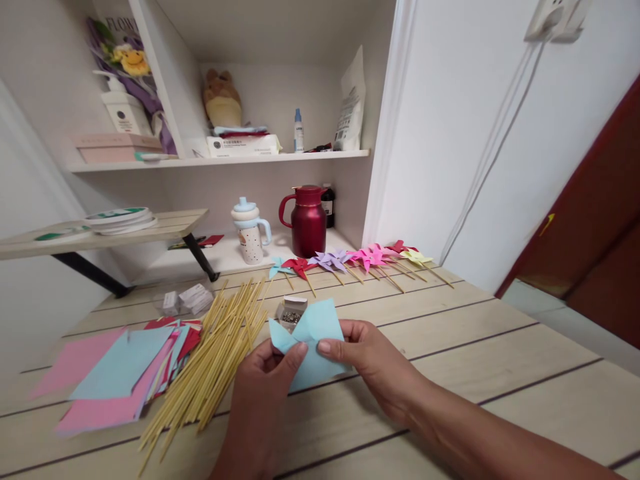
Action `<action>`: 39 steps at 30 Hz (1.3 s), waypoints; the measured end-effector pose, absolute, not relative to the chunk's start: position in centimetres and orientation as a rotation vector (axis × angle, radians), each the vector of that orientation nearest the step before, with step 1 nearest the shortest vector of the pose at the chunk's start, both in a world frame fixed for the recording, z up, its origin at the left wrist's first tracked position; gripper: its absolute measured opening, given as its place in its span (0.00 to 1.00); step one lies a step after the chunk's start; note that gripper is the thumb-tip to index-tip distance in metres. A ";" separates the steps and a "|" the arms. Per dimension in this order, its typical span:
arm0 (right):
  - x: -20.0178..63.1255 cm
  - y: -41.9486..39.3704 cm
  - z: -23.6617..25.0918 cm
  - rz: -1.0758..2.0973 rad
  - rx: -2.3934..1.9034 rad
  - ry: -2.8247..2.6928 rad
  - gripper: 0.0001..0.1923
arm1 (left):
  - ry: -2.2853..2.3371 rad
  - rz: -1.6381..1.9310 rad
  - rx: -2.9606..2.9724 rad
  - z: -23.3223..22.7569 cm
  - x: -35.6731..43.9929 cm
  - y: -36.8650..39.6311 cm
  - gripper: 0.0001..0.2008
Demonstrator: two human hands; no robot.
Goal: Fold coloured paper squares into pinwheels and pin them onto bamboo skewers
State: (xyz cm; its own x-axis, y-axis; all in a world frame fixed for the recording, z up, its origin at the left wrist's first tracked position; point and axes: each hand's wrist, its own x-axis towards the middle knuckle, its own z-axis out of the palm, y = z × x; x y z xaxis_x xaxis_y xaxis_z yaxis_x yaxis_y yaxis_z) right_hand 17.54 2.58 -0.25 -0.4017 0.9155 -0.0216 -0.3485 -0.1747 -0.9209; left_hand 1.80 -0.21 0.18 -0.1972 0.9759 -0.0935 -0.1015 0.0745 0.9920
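Note:
A light blue sheet of paper [320,323], partly folded at its left corner, is held above the table between both hands. My left hand [273,370] pinches its left side, thumb on top. From the right, my right hand [357,350] grips the opposite edge with the thumb pressed on the paper; the fingers beneath are partly hidden. Just behind the paper stands a small open box [291,312] of tiny metal pieces, which the paper partly covers. Thin wooden sticks [215,353] lie in a loose pile left of my left hand.
Coloured paper sheets [120,363] lie at the left beside small white boxes [195,298]. Finished paper pinwheels [333,259] on sticks line the table's back edge. Behind them stand a red jug [309,223] and a speckled cup [250,233]. A raised wooden stand [165,227] is at the left.

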 end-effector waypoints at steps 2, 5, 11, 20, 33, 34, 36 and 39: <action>17.5 2.6 -0.3 1.729 -0.766 -1.136 0.15 | 1.319 1.339 0.979 0.0 1.8 -0.2 0.18; 17.5 2.6 -0.2 1.725 -0.785 -1.138 0.15 | 1.325 1.340 0.974 0.1 1.9 -0.4 0.18; 17.4 2.4 -0.3 1.719 -0.805 -1.132 0.17 | 1.388 1.305 0.988 0.6 2.0 -0.4 0.16; 17.5 2.6 0.1 1.580 -0.779 -1.111 0.21 | 1.377 1.224 1.048 -0.4 1.6 -0.1 0.18; 17.5 2.7 -0.1 1.627 -0.853 -1.032 0.17 | 1.438 1.206 1.086 0.4 2.4 -0.6 0.14; 17.5 2.7 -0.1 1.625 -0.858 -1.030 0.17 | 1.430 1.207 1.069 0.5 2.4 -0.6 0.14; 17.6 2.7 -0.1 1.623 -0.868 -1.030 0.17 | 1.406 1.210 1.036 0.6 2.5 -0.6 0.14; 17.6 2.7 -0.1 1.629 -0.867 -1.026 0.18 | 1.396 1.208 1.015 0.6 2.6 -0.6 0.15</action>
State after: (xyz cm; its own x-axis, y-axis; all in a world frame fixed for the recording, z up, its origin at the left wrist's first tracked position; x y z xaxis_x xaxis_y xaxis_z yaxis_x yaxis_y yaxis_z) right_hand 17.58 2.70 -0.14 -0.2596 0.9636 -0.0633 -0.3589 -0.1571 -0.9201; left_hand 2.56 -0.63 0.56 -0.1600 0.9753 -0.1522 -0.0106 0.1524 0.9883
